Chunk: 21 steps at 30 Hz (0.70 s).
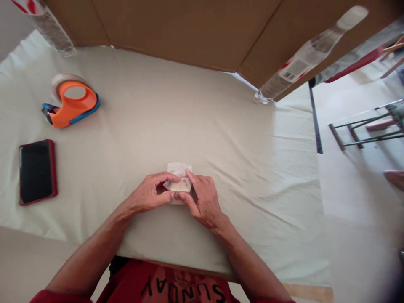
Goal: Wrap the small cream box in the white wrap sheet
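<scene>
A small pale block [179, 185] lies on a whitish printed wrapper [179, 168] near the front middle of the cloth-covered table. My left hand [150, 192] grips the left end of the block between thumb and fingers. From the right, my right hand [203, 197] holds the other end, its thumb on the near side and its index finger at the far side. Part of the wrapper shows beyond the block and a bit of it shows below. The fingers cover both ends of the block.
On the left of the table [221, 126] are an orange tape dispenser [75, 105] and a phone [36, 172] in a red case. Cardboard [183, 33] stands at the back, between a left bottle [52, 31] and a right bottle [299, 63]. A metal-framed stool [366, 128] stands at right.
</scene>
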Available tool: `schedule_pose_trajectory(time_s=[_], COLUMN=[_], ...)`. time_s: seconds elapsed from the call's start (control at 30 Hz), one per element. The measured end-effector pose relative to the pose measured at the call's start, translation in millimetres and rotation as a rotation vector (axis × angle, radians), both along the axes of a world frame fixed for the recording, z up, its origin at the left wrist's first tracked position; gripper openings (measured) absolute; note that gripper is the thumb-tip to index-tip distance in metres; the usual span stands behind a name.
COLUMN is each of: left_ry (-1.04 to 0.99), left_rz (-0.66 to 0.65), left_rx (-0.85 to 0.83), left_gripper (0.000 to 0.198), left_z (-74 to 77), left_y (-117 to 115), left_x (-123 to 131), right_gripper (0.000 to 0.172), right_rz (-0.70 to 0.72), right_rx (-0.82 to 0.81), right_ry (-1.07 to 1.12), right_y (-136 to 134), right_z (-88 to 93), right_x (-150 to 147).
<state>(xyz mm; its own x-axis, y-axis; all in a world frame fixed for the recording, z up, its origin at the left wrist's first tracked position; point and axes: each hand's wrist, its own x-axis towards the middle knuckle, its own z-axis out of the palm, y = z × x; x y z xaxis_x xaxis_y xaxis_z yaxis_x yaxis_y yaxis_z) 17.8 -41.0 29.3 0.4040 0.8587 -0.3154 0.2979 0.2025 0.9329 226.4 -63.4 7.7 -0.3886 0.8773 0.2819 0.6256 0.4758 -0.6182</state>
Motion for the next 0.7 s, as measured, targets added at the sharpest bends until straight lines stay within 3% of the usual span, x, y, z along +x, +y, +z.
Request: schedule_pose_trajectory(time_s=[0.2,0.4,0.7], left_ry=[0.036,0.063,0.06], left_rz=[0.009,-0.035,-0.078], left_rx=[-0.077,-0.032,0.01], left_gripper=[0.042,0.039,0.035], left_z=[3.6,4.5,4.3], left_y=[0,1,1], left_x=[2,2,1], right_gripper=[0.056,0.036,0.037], right_rz=[-0.027,-0.263,-0.192], right_rx=[0.056,-0.296,-0.523], right_ry=[-0.02,0.16,0.203], right_y=[-2,13,45], right_z=[0.6,10.4,6.3], right_x=[-2,16,15])
